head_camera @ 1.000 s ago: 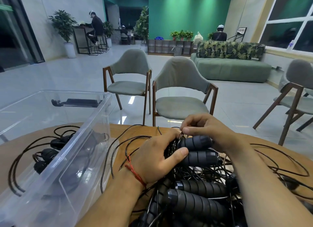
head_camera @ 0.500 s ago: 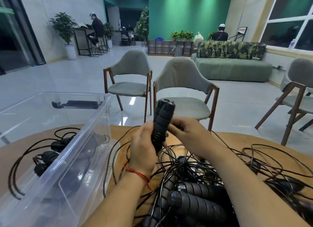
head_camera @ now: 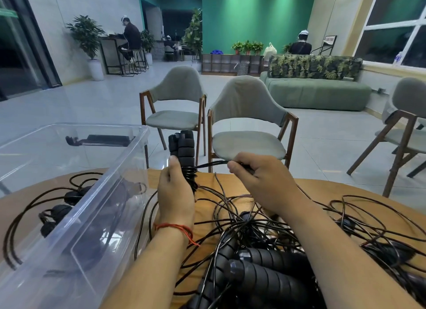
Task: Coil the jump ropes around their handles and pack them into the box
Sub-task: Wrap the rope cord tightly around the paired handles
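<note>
My left hand grips a pair of black ribbed jump-rope handles, held upright above the wooden table. A few turns of black cord are wound round the handles just above my fingers. My right hand pinches the cord, which runs taut from the handles to it. A tangled pile of jump ropes with more black handles lies in front of me. The clear plastic box stands at the left, with dark rope bundles seen through its walls.
Loose cord loops spread over the right side of the table, and more rope lies behind the box at the left. Two grey chairs stand just beyond the far table edge.
The handles went from lying on the pile to upright in my left hand. My right hand has moved off the handles to the right, pulling the cord taut.
</note>
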`<act>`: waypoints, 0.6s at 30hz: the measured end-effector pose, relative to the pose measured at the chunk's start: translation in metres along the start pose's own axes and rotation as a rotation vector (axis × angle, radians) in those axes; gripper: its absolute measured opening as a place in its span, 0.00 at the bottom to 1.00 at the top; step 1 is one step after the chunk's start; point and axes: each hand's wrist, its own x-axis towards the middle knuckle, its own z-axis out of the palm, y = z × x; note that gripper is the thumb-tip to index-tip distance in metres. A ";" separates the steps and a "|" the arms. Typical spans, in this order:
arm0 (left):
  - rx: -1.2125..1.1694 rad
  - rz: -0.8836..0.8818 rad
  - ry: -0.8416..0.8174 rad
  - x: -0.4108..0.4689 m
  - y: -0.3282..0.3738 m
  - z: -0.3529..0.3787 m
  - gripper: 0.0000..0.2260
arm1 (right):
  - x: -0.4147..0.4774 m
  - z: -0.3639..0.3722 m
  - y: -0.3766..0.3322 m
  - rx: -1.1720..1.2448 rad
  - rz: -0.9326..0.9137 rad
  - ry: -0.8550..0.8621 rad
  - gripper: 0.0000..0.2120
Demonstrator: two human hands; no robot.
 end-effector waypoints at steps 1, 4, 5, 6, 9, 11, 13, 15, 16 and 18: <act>0.021 0.025 -0.002 -0.002 0.002 0.000 0.32 | -0.001 -0.001 0.000 0.012 -0.021 0.005 0.09; 0.081 0.076 0.003 -0.004 0.001 0.002 0.23 | -0.004 -0.001 -0.009 -0.043 -0.165 -0.015 0.10; 0.100 0.093 0.013 -0.004 0.001 0.003 0.21 | -0.004 0.002 -0.013 -0.094 -0.228 -0.018 0.11; 0.124 0.109 0.020 -0.005 0.001 0.004 0.19 | -0.004 0.004 -0.016 -0.144 -0.279 -0.016 0.12; 0.232 0.202 -0.018 -0.005 0.001 0.005 0.17 | -0.002 0.006 -0.017 -0.193 -0.341 0.034 0.12; 0.344 0.277 -0.078 -0.006 -0.002 0.004 0.16 | -0.002 0.005 -0.014 -0.185 -0.340 0.059 0.11; 0.495 0.331 -0.150 -0.008 -0.005 0.006 0.18 | -0.002 0.004 -0.012 -0.184 -0.331 0.061 0.10; 0.639 0.357 -0.215 -0.011 -0.004 0.006 0.21 | -0.001 0.004 -0.010 -0.142 -0.292 0.073 0.10; 0.674 0.372 -0.249 -0.014 -0.002 0.005 0.21 | -0.001 0.003 -0.009 -0.099 -0.259 0.081 0.10; 0.686 0.417 -0.339 -0.020 0.003 0.002 0.19 | 0.001 -0.001 -0.008 -0.006 -0.191 0.086 0.09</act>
